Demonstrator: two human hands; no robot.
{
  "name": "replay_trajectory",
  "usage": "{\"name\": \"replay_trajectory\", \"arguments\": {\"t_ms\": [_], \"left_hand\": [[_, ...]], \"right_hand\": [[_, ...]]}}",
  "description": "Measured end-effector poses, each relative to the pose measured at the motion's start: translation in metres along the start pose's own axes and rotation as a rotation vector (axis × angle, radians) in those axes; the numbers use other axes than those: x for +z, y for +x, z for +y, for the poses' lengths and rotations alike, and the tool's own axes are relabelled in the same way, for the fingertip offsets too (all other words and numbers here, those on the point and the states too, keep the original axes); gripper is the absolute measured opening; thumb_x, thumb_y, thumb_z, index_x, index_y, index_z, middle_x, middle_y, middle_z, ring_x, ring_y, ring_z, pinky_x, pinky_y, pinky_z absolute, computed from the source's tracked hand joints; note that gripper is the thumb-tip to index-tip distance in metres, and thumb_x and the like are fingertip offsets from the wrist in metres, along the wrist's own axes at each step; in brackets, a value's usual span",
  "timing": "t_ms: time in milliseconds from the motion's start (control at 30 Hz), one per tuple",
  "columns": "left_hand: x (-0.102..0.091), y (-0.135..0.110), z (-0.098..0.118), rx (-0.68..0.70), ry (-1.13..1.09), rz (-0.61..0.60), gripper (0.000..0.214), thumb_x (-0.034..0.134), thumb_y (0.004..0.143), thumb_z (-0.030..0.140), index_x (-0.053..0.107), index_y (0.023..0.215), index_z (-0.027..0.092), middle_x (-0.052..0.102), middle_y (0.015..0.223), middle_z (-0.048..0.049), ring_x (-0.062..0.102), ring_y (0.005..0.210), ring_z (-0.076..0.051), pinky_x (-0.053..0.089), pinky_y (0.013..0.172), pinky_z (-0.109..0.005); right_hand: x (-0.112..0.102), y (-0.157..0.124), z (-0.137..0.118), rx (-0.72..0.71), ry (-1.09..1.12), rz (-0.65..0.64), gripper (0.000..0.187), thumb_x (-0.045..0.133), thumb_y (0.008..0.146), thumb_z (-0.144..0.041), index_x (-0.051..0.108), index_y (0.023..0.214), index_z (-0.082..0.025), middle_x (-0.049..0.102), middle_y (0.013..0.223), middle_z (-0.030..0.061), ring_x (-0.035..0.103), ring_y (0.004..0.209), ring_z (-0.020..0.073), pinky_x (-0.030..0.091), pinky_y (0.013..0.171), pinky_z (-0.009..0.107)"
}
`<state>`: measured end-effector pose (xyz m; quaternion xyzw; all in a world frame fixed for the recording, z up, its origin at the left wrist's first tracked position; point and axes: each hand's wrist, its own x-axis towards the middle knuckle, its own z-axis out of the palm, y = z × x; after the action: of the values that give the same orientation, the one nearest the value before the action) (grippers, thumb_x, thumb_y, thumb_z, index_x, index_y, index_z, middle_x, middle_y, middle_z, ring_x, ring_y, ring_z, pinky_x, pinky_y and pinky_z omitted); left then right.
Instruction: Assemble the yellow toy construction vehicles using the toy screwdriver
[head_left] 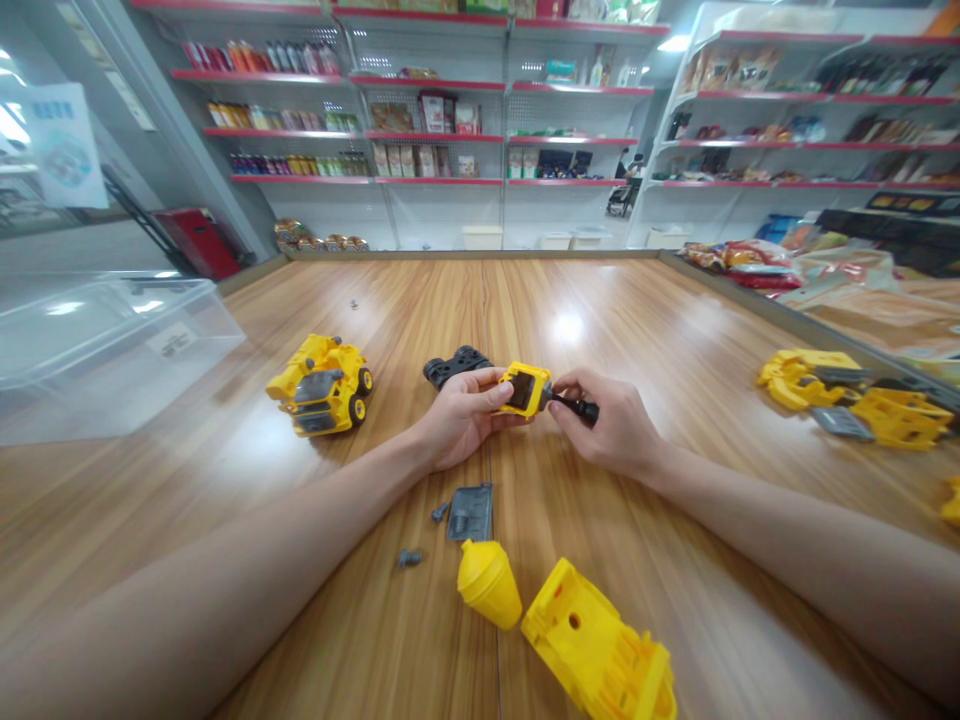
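Note:
My left hand [465,415] grips a small yellow plastic toy part [521,390] with a dark square face. My right hand [611,425] pinches a black toy screwdriver [579,407], its tip against that part. Just beyond my left hand lies a black plastic chassis piece [456,365]. Below my hands, a grey plastic plate [471,514] and two grey screws [409,558] lie on the table. Nearer me are a yellow cone [489,585] and a yellow body shell [596,645]. A built yellow toy truck [322,385] stands left of my hands.
A wooden table [480,300] fills the foreground. More yellow and grey toy pieces [855,400] lie at the right, and a transparent plastic bin [105,350] stands at the left. Shelves of packaged goods [427,130] line the back wall.

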<state>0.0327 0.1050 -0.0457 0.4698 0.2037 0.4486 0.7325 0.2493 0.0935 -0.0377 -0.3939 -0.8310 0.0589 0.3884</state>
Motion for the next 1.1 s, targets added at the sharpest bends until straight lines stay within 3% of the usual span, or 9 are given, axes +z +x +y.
{"name": "replay_trajectory", "arguments": {"t_ms": [167,267,500,733,933,1100], "left_hand": [[0.0021,-0.0008,0.0006,-0.007,-0.003,0.007,0.034,0.073,0.079,0.025,0.068,0.109,0.011,0.069,0.114,-0.0154,0.067,0.097,-0.022,0.053,0.088,-0.035],[0.0032,-0.0012,0.0011,-0.018,-0.008,0.019,0.035,0.075,0.077,0.024,0.068,0.109,0.01,0.069,0.112,-0.0151,0.067,0.096,-0.022,0.052,0.088,-0.036],[0.002,-0.0012,0.0016,-0.013,-0.006,-0.002,0.035,0.073,0.079,0.024,0.068,0.111,0.011,0.069,0.115,-0.015,0.067,0.099,-0.021,0.05,0.089,-0.032],[0.0018,-0.0004,0.0014,-0.013,-0.004,-0.03,0.034,0.071,0.082,0.022,0.067,0.114,0.01,0.068,0.117,-0.016,0.066,0.102,-0.022,0.05,0.091,-0.033],[-0.0009,-0.0001,-0.0004,-0.013,-0.012,-0.027,0.034,0.069,0.084,0.023,0.066,0.115,0.011,0.068,0.117,-0.0152,0.066,0.098,-0.02,0.05,0.091,-0.033],[-0.0006,-0.0003,-0.0006,-0.014,-0.008,-0.039,0.032,0.066,0.086,0.021,0.065,0.116,0.01,0.068,0.116,-0.0149,0.066,0.1,-0.019,0.05,0.091,-0.031]], "right_hand": [[0.0014,0.0005,0.0016,-0.004,-0.025,0.046,0.009,0.061,0.086,-0.027,0.062,0.086,-0.019,0.068,0.074,0.0016,0.061,0.062,0.013,0.044,0.058,0.024],[0.0021,0.0003,0.0022,0.021,-0.021,0.049,0.015,0.057,0.09,-0.028,0.063,0.079,-0.018,0.066,0.069,0.0012,0.058,0.058,0.0121,0.042,0.056,0.024],[-0.003,-0.0001,-0.0018,-0.018,0.029,0.022,0.007,0.061,0.084,-0.023,0.065,0.086,-0.017,0.066,0.073,0.0012,0.058,0.061,0.0121,0.043,0.058,0.024],[0.0009,0.0007,-0.0001,0.062,-0.006,0.05,0.02,0.063,0.087,-0.036,0.066,0.08,-0.017,0.066,0.071,0.0013,0.058,0.061,0.0127,0.042,0.058,0.026],[-0.0037,-0.0006,-0.0024,-0.008,0.043,0.006,0.01,0.059,0.086,-0.023,0.066,0.088,-0.016,0.066,0.074,0.0018,0.058,0.062,0.0121,0.042,0.059,0.024],[-0.002,-0.0005,-0.0008,-0.005,-0.083,-0.022,0.024,0.051,0.092,-0.024,0.064,0.074,-0.015,0.057,0.059,0.0001,0.05,0.051,0.0105,0.034,0.053,0.025]]}}
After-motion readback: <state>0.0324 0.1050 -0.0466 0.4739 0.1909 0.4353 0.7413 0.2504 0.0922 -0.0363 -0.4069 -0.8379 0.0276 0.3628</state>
